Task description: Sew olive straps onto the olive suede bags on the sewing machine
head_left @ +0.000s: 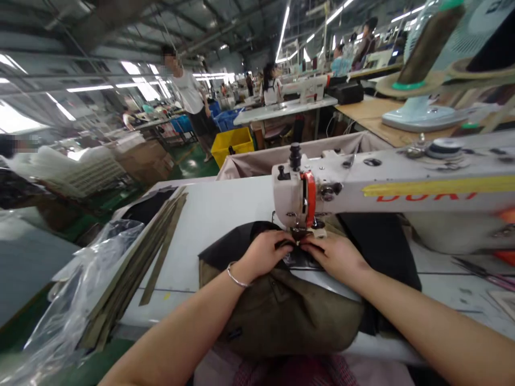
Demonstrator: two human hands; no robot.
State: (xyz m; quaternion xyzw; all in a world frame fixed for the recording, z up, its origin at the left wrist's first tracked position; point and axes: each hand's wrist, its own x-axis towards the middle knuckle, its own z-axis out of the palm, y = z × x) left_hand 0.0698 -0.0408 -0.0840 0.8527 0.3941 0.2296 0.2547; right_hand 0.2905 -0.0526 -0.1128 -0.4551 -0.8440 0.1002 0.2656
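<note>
An olive and black fabric piece (289,316), perhaps a bag or garment part, lies bunched on the sewing table and droops over its front edge. My left hand (267,251), with a bangle at the wrist, pinches the fabric just left of the needle area. From the right, my right hand (336,254) has its fingertips closed on the fabric by the presser foot. Both hands meet right below the head of the white sewing machine (288,195). The needle and the exact stitch spot are hidden by fingers and cloth.
Long olive fabric strips (137,268) lie stacked at the table's left, beside clear plastic wrapping (92,284). Scissors (483,273) rest at the right. A yellow bin (231,145) stands behind the table. Thread cones (430,48) rise at upper right. A person (189,91) stands in the aisle.
</note>
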